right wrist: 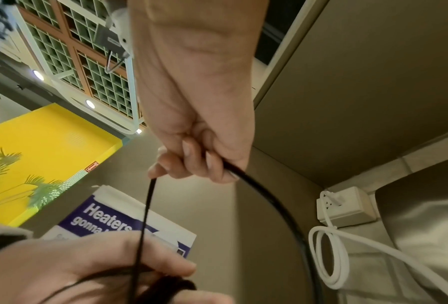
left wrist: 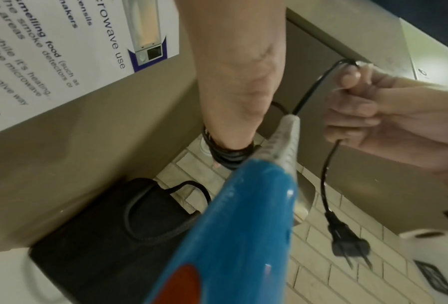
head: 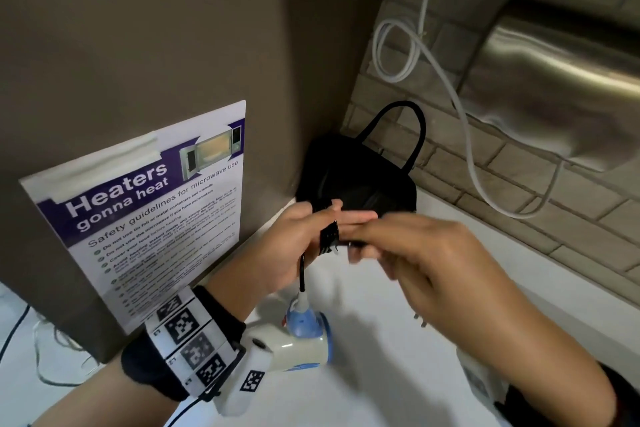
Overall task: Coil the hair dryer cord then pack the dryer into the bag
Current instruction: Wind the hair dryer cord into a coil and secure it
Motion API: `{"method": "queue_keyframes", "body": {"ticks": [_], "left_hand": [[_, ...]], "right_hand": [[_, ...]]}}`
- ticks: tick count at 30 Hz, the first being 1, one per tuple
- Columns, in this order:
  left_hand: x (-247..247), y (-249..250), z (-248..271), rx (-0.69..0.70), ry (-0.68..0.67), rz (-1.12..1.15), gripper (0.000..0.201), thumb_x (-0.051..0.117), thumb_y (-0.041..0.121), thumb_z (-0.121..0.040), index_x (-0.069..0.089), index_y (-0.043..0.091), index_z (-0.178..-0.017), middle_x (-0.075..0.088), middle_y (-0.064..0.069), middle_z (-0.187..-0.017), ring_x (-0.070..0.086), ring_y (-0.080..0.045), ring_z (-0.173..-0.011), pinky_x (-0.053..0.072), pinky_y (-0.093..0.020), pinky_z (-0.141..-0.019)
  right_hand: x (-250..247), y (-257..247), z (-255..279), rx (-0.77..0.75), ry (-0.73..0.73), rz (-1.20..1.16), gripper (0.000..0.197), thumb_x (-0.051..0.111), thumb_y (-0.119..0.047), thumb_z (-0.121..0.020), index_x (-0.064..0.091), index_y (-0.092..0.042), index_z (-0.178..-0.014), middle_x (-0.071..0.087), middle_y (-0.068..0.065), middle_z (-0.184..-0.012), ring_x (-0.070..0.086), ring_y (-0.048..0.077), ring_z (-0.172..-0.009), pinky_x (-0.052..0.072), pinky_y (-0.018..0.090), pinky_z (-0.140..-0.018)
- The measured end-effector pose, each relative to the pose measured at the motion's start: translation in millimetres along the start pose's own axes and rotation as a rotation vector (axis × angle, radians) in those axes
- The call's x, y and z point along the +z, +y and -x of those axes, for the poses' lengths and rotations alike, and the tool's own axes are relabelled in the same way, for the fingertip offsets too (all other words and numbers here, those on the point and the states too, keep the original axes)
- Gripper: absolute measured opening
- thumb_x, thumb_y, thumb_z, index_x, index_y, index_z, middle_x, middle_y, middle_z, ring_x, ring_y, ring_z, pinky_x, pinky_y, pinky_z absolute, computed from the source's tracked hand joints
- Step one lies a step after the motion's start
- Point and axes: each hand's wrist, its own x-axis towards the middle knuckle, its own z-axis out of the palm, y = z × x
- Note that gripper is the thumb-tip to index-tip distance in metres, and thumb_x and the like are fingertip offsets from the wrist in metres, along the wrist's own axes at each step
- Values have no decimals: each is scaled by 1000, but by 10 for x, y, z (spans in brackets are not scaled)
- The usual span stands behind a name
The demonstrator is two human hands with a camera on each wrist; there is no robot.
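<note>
My left hand (head: 298, 243) has the black cord (head: 329, 236) wound in several loops round its fingers, with the thumb pressed on the coil (left wrist: 230, 158). The white and blue hair dryer (head: 301, 343) sits just below that hand at the end of a short stretch of cord; I cannot tell whether it touches the counter. To the right, my right hand (head: 433, 260) grips the free end of the cord in a fist, and the plug (left wrist: 347, 240) dangles beneath it. The black bag (head: 356, 177) stands in the corner behind both hands, handles up.
A white counter (head: 363, 392) lies underneath. A steel wall dryer (head: 561, 80) juts from the brick wall at right, with a looped white cable (head: 398, 52) running up to a socket (right wrist: 344, 205). A microwave poster (head: 149, 211) hangs on the brown panel at left.
</note>
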Motion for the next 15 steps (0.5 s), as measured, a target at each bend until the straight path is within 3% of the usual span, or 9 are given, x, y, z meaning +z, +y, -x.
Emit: {"method": "queue_keyframes", "body": {"ticks": [1,2,3,5,7,9,12,13,15], "left_hand": [[17,3,20,0,-11,-1,48,33,6,-100,72,9,-73,70,2,-59,66,-4,-57,47,-20,-62],[37,2,37,-1,-33,40,56,30,5,-101,74,9,-66,69,2,-59,66,-6,-57,51,-22,-64],[53,-5,47,-6,-63,89,57,27,5,-102,74,8,-70,72,-1,-67,70,-12,-64,55,-26,-68],[23,-39,48,-43,-113,134,44,24,15,-103,64,-1,-99,74,-12,-88,72,-27,-78,57,-34,-73],[-24,-77,54,-110,-144,35,51,19,30,-103,48,-9,-120,73,-17,-94,71,-29,-78,54,-30,-76],[-39,-91,83,-144,-205,-35,61,15,41,-100,44,-6,-125,74,-16,-92,70,-26,-73,49,-28,-80],[-50,-83,116,-140,-228,-23,64,19,47,-97,46,-4,-125,74,-15,-86,64,-30,-74,51,-33,-80],[-52,-81,118,-135,-231,-20,65,20,46,-97,45,-6,-127,74,-15,-83,63,-31,-74,52,-40,-85],[-60,-91,118,-126,-241,3,65,23,44,-98,43,-9,-130,72,-12,-77,64,-24,-66,40,-56,-103]], "right_hand": [[-36,21,-76,-5,5,-13,35,43,-7,-77,64,-29,-95,43,-31,-70,43,-18,-67,35,2,-64],[-59,49,-143,3,10,-11,32,45,-7,-78,65,-27,-93,46,-28,-69,45,-16,-67,34,2,-64],[-70,84,-202,18,18,-6,29,46,-7,-78,66,-24,-90,50,-24,-68,47,-12,-66,35,3,-62],[-72,179,-311,48,45,13,24,49,-5,-81,67,-21,-85,56,-16,-66,50,-6,-64,37,7,-60],[-52,295,-419,86,64,30,23,51,-5,-89,66,-21,-84,52,-15,-59,50,-3,-59,36,10,-57],[-12,446,-506,130,72,12,20,52,-11,-95,66,-21,-85,49,-12,-55,49,2,-56,35,10,-54],[97,684,-571,194,66,-26,20,49,-20,-98,65,-22,-85,51,-7,-57,49,5,-55,35,11,-52],[146,765,-581,213,60,-41,21,48,-21,-98,65,-22,-85,52,-7,-57,49,4,-55,36,11,-53],[263,899,-586,232,43,-65,21,48,-20,-98,64,-22,-84,52,-8,-58,50,4,-55,37,11,-54]]}}
